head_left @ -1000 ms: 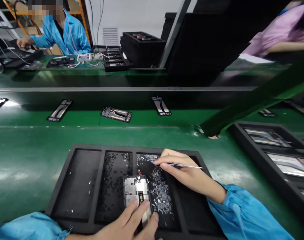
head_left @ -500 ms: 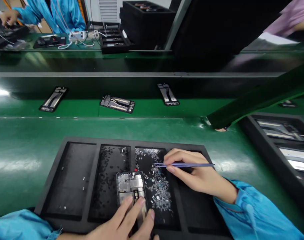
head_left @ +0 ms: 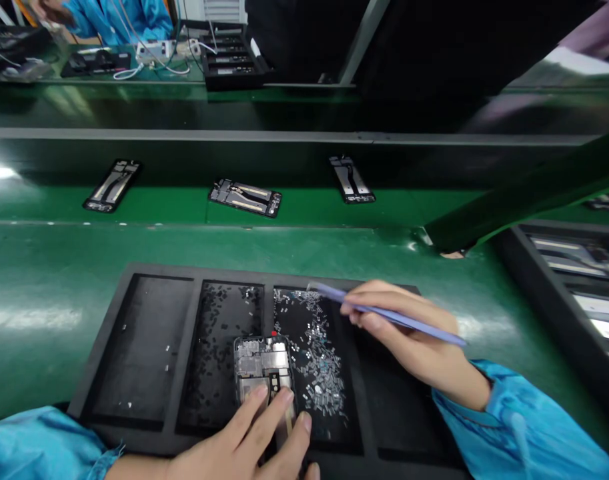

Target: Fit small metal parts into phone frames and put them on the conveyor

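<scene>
My left hand (head_left: 249,437) holds an opened smartphone (head_left: 262,363), its fingers laid across the lower part and hiding it. Circuit boards and metal shields show at the phone's upper end, with a small red piece at its top edge. Purple tweezers (head_left: 404,321) are pinched in my right hand (head_left: 419,337), tips pointing left over the far edge of a compartment. Blur hides whether the tips hold anything. Below both hands lies a black compartment tray (head_left: 234,274). Many tiny silvery parts (head_left: 324,380) are scattered in one compartment, and small dark pieces (head_left: 211,360) in the one left of it.
Three opened phones, at left (head_left: 113,185), middle (head_left: 245,197) and right (head_left: 351,179), lie on the green ledge beyond the tray. A green slanted post (head_left: 514,200) stands at right, near another black tray (head_left: 524,267) with phone parts. A co-worker in blue sleeves (head_left: 144,20) sits opposite.
My right hand has moved slightly right, and the tweezers have lifted toward the compartment's far edge and tilted. My left hand stays on the phone. The view has shifted a little.
</scene>
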{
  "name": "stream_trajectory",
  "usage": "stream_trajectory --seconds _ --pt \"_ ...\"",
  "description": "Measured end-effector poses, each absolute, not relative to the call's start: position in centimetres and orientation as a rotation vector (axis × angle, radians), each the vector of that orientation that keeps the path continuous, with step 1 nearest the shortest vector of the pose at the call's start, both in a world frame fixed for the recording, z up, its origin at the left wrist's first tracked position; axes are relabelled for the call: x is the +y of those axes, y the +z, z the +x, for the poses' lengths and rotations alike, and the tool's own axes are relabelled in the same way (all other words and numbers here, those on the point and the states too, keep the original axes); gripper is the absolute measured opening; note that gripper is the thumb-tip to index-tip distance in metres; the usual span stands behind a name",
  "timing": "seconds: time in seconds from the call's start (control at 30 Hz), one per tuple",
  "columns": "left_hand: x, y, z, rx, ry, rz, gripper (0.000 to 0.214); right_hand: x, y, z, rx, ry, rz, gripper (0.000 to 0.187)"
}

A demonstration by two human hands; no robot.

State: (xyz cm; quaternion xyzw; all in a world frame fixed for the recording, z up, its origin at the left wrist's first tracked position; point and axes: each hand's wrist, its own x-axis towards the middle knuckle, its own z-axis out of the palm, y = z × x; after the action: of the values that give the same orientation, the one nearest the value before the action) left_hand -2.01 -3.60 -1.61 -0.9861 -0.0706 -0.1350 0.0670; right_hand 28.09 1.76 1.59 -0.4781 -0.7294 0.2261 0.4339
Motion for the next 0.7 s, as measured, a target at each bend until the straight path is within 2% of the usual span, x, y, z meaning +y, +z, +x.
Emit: stream_trajectory --seconds 0.1,0.23,0.4,0.47,0.7 --pt "-3.62 -1.7 -1.99 -0.196 -0.39 -2.96 0.039 1.38 1.19 27.71 -1.84 0.252 -1.244 0.031" --pt "-3.51 -1.73 -1.81 -0.212 -0.422 -2.956 0.037 1.16 1.34 27.38 -2.093 0.554 -1.238 0.008" --pt "-3.42 -1.48 -1.76 -0.209 -0.422 -2.964 0.037 0.98 1.52 27.79 -1.853 0.753 -1.312 0.025" --pt "-3.41 -1.47 -1.77 -0.215 -0.423 -2.965 0.037 0.9 1.39 27.84 -1.765 0.857 -1.283 0.022" --pt "-3.37 -1.75 -1.81 -0.196 -0.399 -2.96 0.038 1.26 1.14 27.68 -1.814 0.505 -1.353 0.016"
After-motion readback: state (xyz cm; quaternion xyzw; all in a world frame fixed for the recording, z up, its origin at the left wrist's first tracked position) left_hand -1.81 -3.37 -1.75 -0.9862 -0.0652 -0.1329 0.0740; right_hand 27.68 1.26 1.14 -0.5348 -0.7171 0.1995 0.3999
